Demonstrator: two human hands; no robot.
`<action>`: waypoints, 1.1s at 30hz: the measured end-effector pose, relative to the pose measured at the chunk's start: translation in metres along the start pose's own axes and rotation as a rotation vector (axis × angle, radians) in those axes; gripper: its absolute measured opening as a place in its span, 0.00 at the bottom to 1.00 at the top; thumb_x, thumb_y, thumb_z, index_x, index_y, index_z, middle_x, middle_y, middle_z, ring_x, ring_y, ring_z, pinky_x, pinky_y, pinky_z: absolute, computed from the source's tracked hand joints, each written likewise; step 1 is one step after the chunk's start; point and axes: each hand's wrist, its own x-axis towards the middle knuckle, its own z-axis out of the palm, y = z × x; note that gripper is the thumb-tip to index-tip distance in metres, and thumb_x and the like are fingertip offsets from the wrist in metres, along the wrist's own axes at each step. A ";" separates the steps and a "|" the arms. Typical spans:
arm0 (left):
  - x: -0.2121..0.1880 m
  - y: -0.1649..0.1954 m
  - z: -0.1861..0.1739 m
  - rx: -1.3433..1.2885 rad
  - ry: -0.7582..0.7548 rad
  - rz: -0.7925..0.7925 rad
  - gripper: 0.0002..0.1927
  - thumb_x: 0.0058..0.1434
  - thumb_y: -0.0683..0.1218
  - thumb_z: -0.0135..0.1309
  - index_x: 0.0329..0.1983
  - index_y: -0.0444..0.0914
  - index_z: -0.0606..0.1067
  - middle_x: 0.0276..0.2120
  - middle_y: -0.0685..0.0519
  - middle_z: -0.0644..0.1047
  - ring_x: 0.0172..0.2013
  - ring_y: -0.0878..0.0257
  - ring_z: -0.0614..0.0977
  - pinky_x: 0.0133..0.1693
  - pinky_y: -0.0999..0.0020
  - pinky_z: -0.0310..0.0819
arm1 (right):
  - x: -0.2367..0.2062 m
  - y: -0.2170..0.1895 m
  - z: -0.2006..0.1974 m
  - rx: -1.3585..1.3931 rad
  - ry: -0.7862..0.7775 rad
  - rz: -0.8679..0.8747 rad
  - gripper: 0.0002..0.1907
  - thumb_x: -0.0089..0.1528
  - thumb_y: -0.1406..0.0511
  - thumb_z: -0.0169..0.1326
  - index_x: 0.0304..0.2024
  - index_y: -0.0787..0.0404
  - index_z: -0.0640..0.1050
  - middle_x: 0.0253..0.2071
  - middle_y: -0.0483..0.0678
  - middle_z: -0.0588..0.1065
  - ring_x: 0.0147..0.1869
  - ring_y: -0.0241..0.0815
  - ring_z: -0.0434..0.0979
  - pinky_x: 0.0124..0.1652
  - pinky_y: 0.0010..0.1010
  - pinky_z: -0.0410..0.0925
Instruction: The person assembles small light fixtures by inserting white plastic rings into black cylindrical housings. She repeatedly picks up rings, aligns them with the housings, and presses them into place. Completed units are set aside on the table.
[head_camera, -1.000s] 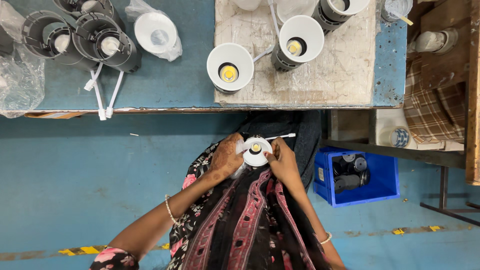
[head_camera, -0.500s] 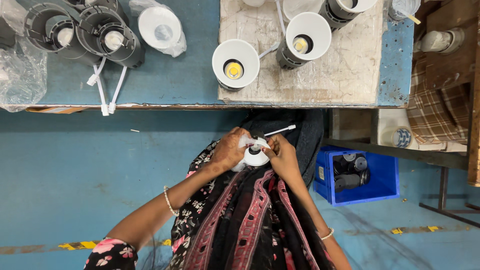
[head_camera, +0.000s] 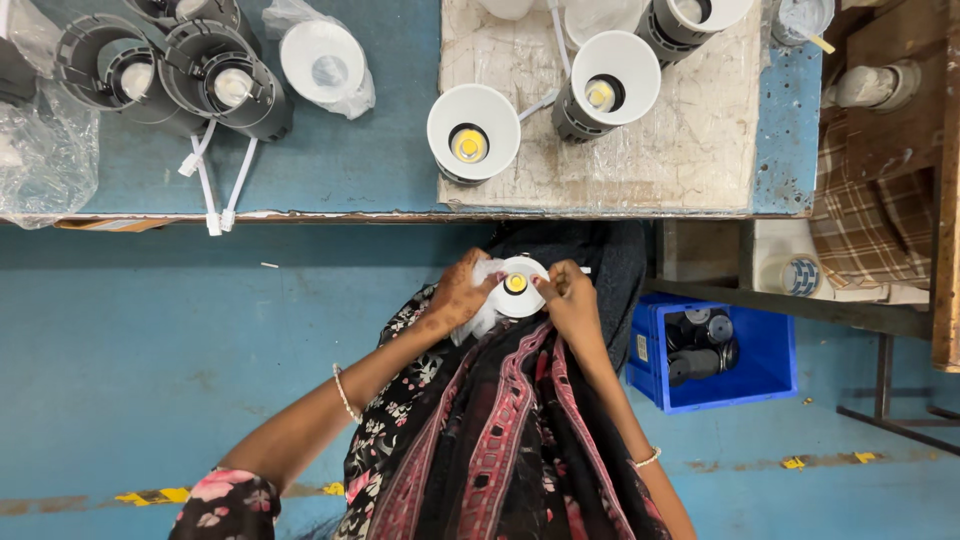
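Observation:
In my lap I hold a small round white lamp fitting (head_camera: 517, 285) with a yellow disc at its centre. My left hand (head_camera: 462, 292) grips its left side, where a bit of clear plastic wrap shows under the fingers. My right hand (head_camera: 568, 295) pinches its right edge. On the blue table (head_camera: 380, 170) above stand two more white lamp fittings (head_camera: 472, 132) (head_camera: 610, 75) on a worn white board (head_camera: 690, 140).
Dark grey lamp housings (head_camera: 215, 80) with white cable ends sit at the table's left beside a bagged white part (head_camera: 325, 62) and clear plastic bags (head_camera: 40, 150). A blue crate (head_camera: 715, 350) of dark round parts stands on the floor to my right, near a metal frame.
The thin white wire that stuck out to the right of the fitting is no longer visible. Both hands have closed in tighter around the fitting.

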 end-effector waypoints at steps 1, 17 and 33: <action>-0.003 -0.008 0.004 -0.042 0.007 -0.021 0.21 0.59 0.52 0.62 0.49 0.36 0.72 0.41 0.45 0.81 0.43 0.53 0.84 0.46 0.60 0.76 | -0.002 0.002 -0.001 0.024 0.017 0.035 0.11 0.61 0.68 0.62 0.34 0.65 0.71 0.24 0.46 0.73 0.26 0.32 0.71 0.27 0.28 0.66; -0.041 -0.034 0.036 -0.305 0.213 -0.081 0.13 0.53 0.39 0.64 0.37 0.38 0.72 0.29 0.54 0.76 0.32 0.66 0.76 0.38 0.69 0.73 | -0.049 0.006 0.022 0.168 -0.010 0.095 0.12 0.60 0.72 0.60 0.36 0.66 0.67 0.31 0.51 0.78 0.33 0.36 0.81 0.34 0.26 0.73; -0.047 0.070 -0.055 -0.471 -0.208 -0.016 0.07 0.65 0.44 0.57 0.37 0.37 0.73 0.26 0.56 0.78 0.28 0.70 0.80 0.33 0.73 0.75 | -0.045 -0.057 -0.029 0.414 -0.267 0.205 0.11 0.68 0.62 0.50 0.35 0.62 0.70 0.27 0.48 0.76 0.27 0.37 0.77 0.29 0.28 0.71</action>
